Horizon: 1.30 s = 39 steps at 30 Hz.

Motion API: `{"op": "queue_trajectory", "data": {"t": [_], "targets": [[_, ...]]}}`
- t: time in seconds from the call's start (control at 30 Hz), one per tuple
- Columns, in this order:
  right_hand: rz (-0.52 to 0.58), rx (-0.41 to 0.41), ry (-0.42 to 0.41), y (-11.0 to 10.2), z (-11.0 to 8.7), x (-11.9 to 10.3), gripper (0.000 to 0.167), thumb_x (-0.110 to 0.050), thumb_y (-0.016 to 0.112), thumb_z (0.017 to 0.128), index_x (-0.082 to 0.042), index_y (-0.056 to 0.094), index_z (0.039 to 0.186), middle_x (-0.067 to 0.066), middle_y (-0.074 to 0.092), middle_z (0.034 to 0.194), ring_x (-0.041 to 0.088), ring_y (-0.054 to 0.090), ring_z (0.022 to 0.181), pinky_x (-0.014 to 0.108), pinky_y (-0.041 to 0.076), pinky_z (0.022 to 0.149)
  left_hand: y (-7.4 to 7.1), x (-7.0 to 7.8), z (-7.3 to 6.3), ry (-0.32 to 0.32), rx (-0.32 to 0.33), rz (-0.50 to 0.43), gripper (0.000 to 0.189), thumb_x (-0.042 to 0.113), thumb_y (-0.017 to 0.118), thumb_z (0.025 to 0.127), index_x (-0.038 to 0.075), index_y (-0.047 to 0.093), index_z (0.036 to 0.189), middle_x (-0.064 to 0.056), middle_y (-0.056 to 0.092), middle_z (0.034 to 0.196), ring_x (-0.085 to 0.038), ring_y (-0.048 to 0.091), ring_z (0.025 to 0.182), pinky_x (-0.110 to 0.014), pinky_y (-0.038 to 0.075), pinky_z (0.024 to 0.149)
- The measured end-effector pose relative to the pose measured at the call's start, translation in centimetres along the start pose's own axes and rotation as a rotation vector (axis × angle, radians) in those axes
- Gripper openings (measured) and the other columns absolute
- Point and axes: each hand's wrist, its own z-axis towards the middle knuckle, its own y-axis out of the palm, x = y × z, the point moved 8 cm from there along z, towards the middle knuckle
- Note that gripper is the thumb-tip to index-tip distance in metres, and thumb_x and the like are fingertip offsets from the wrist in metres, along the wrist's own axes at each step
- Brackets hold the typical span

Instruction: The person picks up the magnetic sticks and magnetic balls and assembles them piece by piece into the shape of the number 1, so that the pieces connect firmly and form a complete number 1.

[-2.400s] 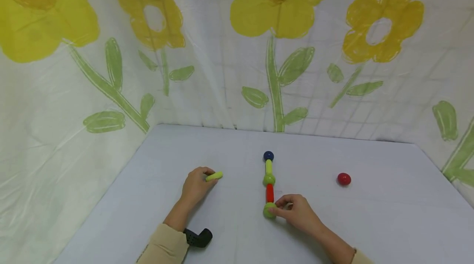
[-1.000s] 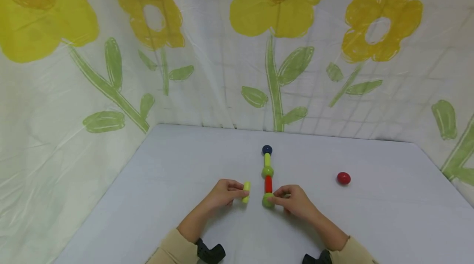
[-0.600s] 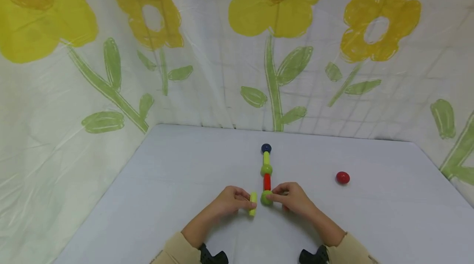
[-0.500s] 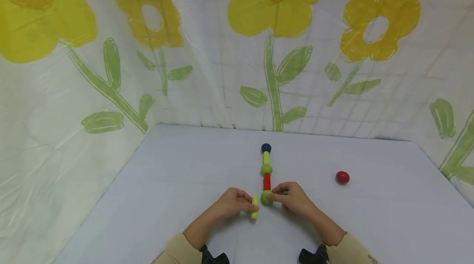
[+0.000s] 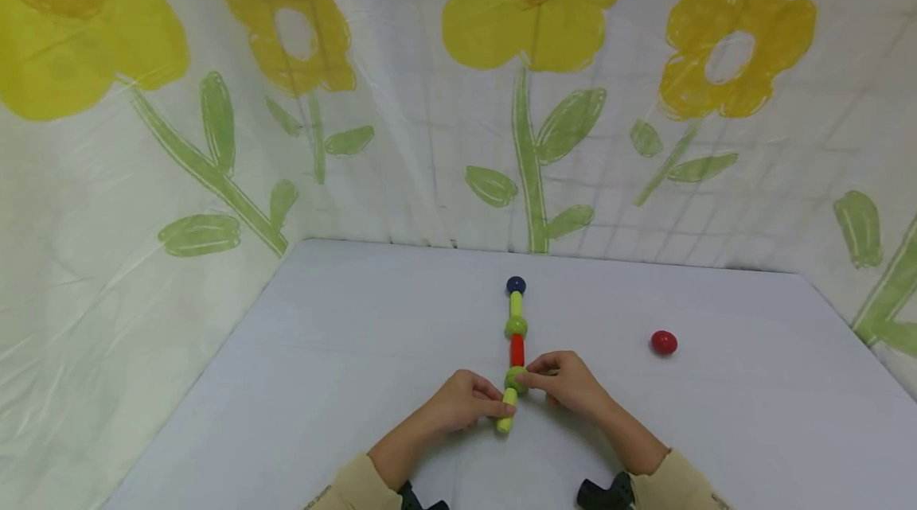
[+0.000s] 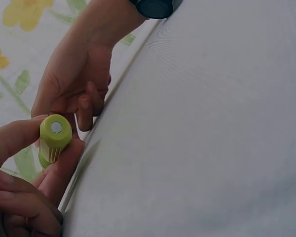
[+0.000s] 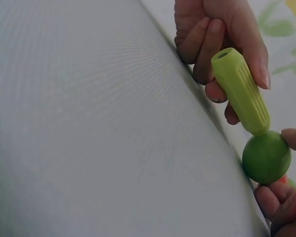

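Note:
My left hand (image 5: 462, 400) pinches a yellow-green magnetic rod (image 5: 505, 421) between thumb and fingers. In the right wrist view the rod (image 7: 241, 91) is ridged, and its far end meets a green ball (image 7: 266, 158) at a slant. My right hand (image 5: 573, 384) grips that green ball (image 5: 513, 376) from the right. Beyond it, in a line, run a red rod (image 5: 517, 349), a second green ball (image 5: 516, 326), another yellow-green rod (image 5: 516, 304) and a dark blue ball (image 5: 516, 285). A round silvery disc shows in the held rod's near end (image 6: 56, 128) in the left wrist view.
A red ball (image 5: 664, 343) lies apart on the right side of the white table (image 5: 344, 311). Behind the table hangs a white cloth (image 5: 401, 176) painted with yellow flowers. Black wrist devices (image 5: 606, 492) show by both sleeves.
My left hand has brought the yellow-green rod rightward from the left side, turned it lengthwise and put its end against the near green ball. The chain has shifted slightly away from me.

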Motion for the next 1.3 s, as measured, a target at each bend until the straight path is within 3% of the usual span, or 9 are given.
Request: {"op": "queue_trajectory", "data": {"t": [0.6,0.87,1.13,1.3], "targets": [[0.014,-0.008,-0.026,-0.1,-0.1,-0.6,0.034,-0.034,0.074,0.077,-0.003,0.069,0.091,-0.002,0.062,0.074,0.009,0.038,0.049,0.024,0.032,0.047,-0.4,-0.1,0.3,0.002,0.015,0.018,0.025,0.034,0.074,0.077,0.009,0.072,0.082,0.007,0.058,0.059,-0.006,0.033,0.045,-0.020,0.026,0.042],[0.005,0.003,-0.023,0.0,-0.1,-0.7,0.033,-0.033,0.074,0.077,-0.003,0.070,0.091,0.002,0.068,0.085,0.011,0.047,0.065,0.025,0.037,0.054,-1.3,-0.4,0.4,0.049,-0.017,-0.003,0.026,0.031,0.072,0.080,0.005,0.074,0.080,-0.004,0.071,0.068,-0.005,0.028,0.043,-0.019,0.023,0.041],[0.016,-0.003,-0.007,0.1,-0.2,-0.5,0.035,-0.036,0.075,0.076,-0.004,0.069,0.090,-0.001,0.063,0.075,0.009,0.040,0.049,0.024,0.034,0.047,-0.7,-0.1,0.2,0.059,-0.019,0.026,0.021,0.027,0.074,0.077,0.006,0.073,0.077,-0.002,0.069,0.064,-0.004,0.031,0.043,-0.018,0.025,0.041],[0.009,0.008,-0.002,0.1,0.0,-0.1,0.036,-0.038,0.075,0.076,-0.005,0.069,0.090,-0.001,0.064,0.077,0.009,0.041,0.050,0.024,0.034,0.047,-0.2,-0.1,0.4,0.052,-0.008,0.021,0.020,0.025,0.073,0.078,0.005,0.073,0.080,-0.004,0.070,0.067,-0.005,0.034,0.046,-0.019,0.027,0.043]]}}
